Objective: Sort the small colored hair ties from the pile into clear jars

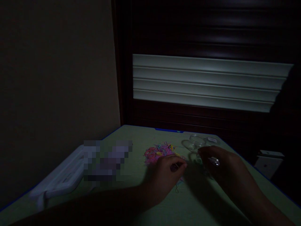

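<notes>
A loose pile of small colourful elastic bands (162,152), mostly pink with some yellow and blue, lies on the pale green tabletop (138,194). My left hand (168,171) is just in front of the pile, thumb and forefinger pressed together in a pinch. What that pinch holds, if anything, is too dark to make out. My right hand (219,163) is closed, with a small shiny object (214,161) showing at its fingers; its kind is unclear. Clear round containers (197,140) stand just beyond the right hand. A few stray bands (177,187) lie below my left hand.
A white plastic frame or stand (63,175) lies at the table's left side, beside a pixelated patch. A clear lid with a label (213,140) is at the back right. A white box (269,164) stands beyond the right edge. Wall and louvred panel border the table.
</notes>
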Demonstrator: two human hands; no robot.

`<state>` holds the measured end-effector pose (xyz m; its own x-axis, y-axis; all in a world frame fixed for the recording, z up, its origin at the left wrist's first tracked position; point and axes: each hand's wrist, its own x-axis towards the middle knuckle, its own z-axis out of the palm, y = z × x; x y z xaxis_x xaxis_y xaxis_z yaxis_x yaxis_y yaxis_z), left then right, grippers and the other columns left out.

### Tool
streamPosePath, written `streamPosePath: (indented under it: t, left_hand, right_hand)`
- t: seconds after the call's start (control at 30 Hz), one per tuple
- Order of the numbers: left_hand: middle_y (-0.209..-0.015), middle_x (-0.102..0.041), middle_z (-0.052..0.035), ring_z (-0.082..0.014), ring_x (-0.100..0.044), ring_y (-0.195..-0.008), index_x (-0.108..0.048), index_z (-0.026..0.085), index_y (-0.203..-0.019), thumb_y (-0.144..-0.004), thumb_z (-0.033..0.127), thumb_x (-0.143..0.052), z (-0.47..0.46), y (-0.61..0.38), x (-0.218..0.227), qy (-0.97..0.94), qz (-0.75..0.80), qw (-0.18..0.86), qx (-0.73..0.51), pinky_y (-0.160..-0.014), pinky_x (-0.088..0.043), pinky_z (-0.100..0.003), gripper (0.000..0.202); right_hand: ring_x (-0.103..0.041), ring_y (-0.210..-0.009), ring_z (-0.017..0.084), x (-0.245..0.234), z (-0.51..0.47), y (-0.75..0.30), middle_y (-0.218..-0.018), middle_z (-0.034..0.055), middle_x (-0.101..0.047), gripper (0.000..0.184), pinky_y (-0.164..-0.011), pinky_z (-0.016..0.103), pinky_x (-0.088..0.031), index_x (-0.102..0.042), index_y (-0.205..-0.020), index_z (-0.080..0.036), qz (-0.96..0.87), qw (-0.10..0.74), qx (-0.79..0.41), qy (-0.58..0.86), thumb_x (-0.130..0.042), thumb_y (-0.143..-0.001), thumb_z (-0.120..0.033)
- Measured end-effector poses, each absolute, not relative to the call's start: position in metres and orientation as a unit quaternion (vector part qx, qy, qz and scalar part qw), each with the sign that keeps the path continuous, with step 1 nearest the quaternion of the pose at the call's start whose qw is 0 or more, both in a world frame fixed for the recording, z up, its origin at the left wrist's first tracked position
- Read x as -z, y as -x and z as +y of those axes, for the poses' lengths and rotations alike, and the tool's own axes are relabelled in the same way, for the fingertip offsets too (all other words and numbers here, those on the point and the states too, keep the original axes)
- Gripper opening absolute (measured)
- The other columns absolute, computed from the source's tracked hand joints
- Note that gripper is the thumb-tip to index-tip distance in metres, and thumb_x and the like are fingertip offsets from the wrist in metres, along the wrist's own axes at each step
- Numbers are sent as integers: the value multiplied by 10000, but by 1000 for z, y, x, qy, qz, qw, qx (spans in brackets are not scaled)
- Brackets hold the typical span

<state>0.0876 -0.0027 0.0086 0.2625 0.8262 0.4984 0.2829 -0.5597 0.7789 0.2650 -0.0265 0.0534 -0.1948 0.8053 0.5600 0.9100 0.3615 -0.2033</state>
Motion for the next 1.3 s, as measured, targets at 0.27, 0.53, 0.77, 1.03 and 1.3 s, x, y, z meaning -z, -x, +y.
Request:
streamPosePath:
  t: [0.27, 0.53, 0.77, 1.03, 1.3]
  left_hand:
    - [-767, -675, -23, -135, -606, -711, -669, 164, -782, -789, 141, -539, -3, -85, -11, -756, 365, 286, -462, -651, -462, -223, 132]
    - [-772, -662, 8, -117, -594, -716, -655, 177, -800, -808, 138, -528, 8, -70, -8, -829, 350, 201, -387, -652, -427, -200, 133]
    - [-858, -639, -35, -161, -561, -833, -633, 162, -884, -838, 136, -480, 19, -44, -47, -924, 300, 0, -238, -749, -397, -246, 161]
    - [-743, -646, -28, -148, -572, -678, -662, 156, -791, -779, 140, -492, 45, 1, -69, -916, 387, 16, -105, -618, -383, -214, 171]
    - [-675, -648, -16, -134, -561, -606, -670, 160, -716, -716, 118, -507, 53, 14, -65, -913, 396, 47, -83, -565, -361, -202, 169]
  right_hand:
    - [-561, -602, 149, -43, -18, -258, -711, 27, -624, 164, -540, 249, -375, -595, -741, -211, -836, 198, -17, 512, -441, -770, -162]
    - [-549, -590, 126, -43, -27, -253, -705, 22, -613, 193, -541, 234, -358, -601, -740, -206, -852, 186, -33, 488, -422, -812, -195]
    - [-530, -570, 104, -48, -33, -243, -680, 6, -603, 257, -529, 222, -349, -606, -693, -198, -876, 176, -37, 447, -408, -853, -228]
    - [-521, -547, 102, -51, -39, -243, -652, 4, -589, 293, -512, 227, -352, -600, -688, -201, -878, 175, -39, 444, -386, -882, -251]
    - [-513, -542, 105, -48, -40, -243, -646, -2, -577, 321, -500, 225, -345, -577, -662, -211, -876, 175, -26, 449, -362, -892, -273]
